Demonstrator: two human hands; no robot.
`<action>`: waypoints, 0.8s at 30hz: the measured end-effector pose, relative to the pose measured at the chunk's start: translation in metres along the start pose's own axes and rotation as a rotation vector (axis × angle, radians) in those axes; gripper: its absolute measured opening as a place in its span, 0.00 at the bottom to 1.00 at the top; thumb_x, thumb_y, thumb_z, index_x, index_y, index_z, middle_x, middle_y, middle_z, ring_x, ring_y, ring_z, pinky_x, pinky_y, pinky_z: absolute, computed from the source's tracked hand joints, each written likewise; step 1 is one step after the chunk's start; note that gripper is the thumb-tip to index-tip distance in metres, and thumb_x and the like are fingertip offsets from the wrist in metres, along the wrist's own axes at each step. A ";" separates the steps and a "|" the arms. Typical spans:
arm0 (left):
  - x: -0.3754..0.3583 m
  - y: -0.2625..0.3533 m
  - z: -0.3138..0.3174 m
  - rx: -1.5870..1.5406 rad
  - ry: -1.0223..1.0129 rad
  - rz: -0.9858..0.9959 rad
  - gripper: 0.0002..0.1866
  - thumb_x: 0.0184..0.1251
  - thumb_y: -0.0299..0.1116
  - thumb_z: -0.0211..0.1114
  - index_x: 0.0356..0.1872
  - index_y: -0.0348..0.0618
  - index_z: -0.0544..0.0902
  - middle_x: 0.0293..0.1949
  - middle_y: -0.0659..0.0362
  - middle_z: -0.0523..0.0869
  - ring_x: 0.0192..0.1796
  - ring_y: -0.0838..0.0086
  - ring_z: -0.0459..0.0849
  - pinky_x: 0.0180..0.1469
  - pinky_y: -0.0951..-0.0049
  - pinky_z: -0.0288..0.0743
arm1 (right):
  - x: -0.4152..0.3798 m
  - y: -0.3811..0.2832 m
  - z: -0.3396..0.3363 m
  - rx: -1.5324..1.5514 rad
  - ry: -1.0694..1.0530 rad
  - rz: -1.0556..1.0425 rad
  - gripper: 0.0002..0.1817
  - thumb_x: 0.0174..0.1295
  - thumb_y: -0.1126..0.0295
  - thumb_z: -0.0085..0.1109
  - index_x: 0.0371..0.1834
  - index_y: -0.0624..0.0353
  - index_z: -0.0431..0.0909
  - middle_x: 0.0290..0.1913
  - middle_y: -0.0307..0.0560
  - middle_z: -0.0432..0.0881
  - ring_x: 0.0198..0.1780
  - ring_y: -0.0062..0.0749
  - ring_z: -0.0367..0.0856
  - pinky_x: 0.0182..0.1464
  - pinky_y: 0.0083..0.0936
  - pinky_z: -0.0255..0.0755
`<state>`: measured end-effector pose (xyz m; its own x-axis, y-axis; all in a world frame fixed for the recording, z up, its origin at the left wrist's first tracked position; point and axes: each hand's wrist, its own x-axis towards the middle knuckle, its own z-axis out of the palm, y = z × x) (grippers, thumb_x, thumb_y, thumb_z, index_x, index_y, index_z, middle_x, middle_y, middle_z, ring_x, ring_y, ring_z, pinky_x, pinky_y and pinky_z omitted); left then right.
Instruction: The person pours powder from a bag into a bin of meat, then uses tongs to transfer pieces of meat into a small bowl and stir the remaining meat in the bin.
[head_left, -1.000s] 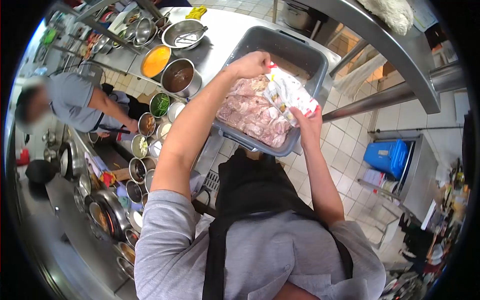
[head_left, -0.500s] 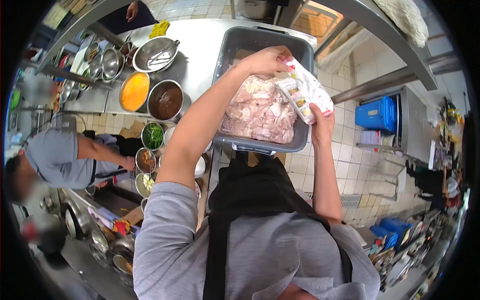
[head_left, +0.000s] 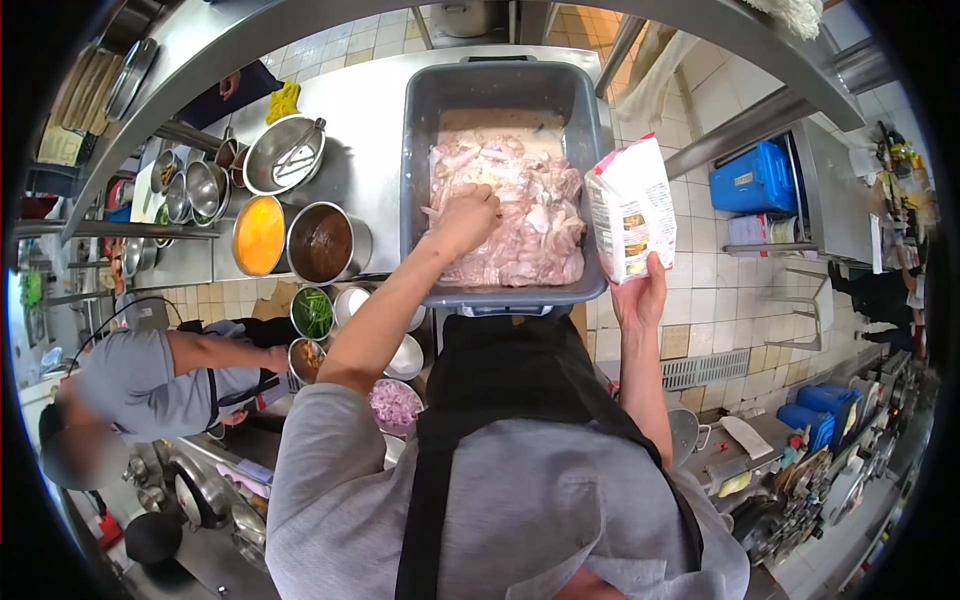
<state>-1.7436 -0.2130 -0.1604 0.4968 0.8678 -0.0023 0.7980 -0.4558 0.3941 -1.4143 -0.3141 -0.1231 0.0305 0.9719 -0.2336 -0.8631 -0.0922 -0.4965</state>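
Note:
My left hand point(head_left: 468, 218) is over the raw meat point(head_left: 540, 220) in a deep grey plastic tub point(head_left: 500, 85), fingers curled downward and together. What they hold, if anything, is hidden. The pale pink pieces look like chicken, with cloudy liquid behind them at the tub's far end. Just right of the tub, my right hand point(head_left: 640, 290) grips the lower end of a white printed packet point(head_left: 635, 215) with red edges and small food pictures. The packet stands upright, beside the tub's right wall.
On the steel counter point(head_left: 370, 110) left of the tub are a bowl with tongs point(head_left: 286, 155), a pot of orange liquid point(head_left: 260, 236) and a pot of brown sauce point(head_left: 325, 243). A co-worker point(head_left: 170, 375) stands at left. A metal rail point(head_left: 750, 120) crosses at upper right.
My left hand has gone from the packet's top down to the meat. The packet, tilted over the tub before, is now upright at its right side in my right hand.

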 end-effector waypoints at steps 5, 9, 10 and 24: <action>0.007 0.002 0.015 0.063 -0.003 -0.004 0.10 0.70 0.34 0.69 0.43 0.37 0.85 0.48 0.50 0.85 0.55 0.51 0.83 0.60 0.52 0.79 | 0.001 -0.001 0.003 0.017 0.011 0.029 0.40 0.74 0.61 0.65 0.86 0.53 0.57 0.81 0.52 0.69 0.81 0.53 0.69 0.77 0.63 0.68; 0.010 0.001 0.015 0.029 -0.014 -0.013 0.08 0.70 0.32 0.67 0.41 0.37 0.85 0.46 0.49 0.86 0.54 0.51 0.84 0.58 0.52 0.80 | 0.004 -0.002 0.002 -0.024 0.000 0.035 0.42 0.74 0.61 0.65 0.87 0.53 0.55 0.82 0.52 0.68 0.81 0.54 0.67 0.78 0.65 0.66; 0.011 0.001 0.014 -0.002 0.000 -0.019 0.08 0.70 0.32 0.67 0.41 0.37 0.85 0.45 0.48 0.87 0.54 0.50 0.85 0.58 0.52 0.80 | 0.004 -0.003 -0.001 -0.025 -0.007 0.039 0.42 0.74 0.62 0.65 0.87 0.53 0.55 0.82 0.52 0.68 0.82 0.54 0.67 0.78 0.66 0.65; -0.028 0.008 -0.031 -1.609 -0.095 -0.619 0.19 0.88 0.44 0.58 0.53 0.36 0.87 0.38 0.66 0.84 0.35 0.82 0.74 0.39 0.78 0.70 | 0.010 -0.031 -0.013 0.052 -0.061 0.208 0.43 0.72 0.66 0.65 0.86 0.60 0.53 0.83 0.56 0.66 0.82 0.54 0.66 0.80 0.62 0.64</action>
<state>-1.7619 -0.2346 -0.1288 0.3358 0.7837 -0.5226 -0.2218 0.6050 0.7647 -1.3813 -0.3039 -0.1210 -0.1802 0.9446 -0.2744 -0.8727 -0.2822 -0.3984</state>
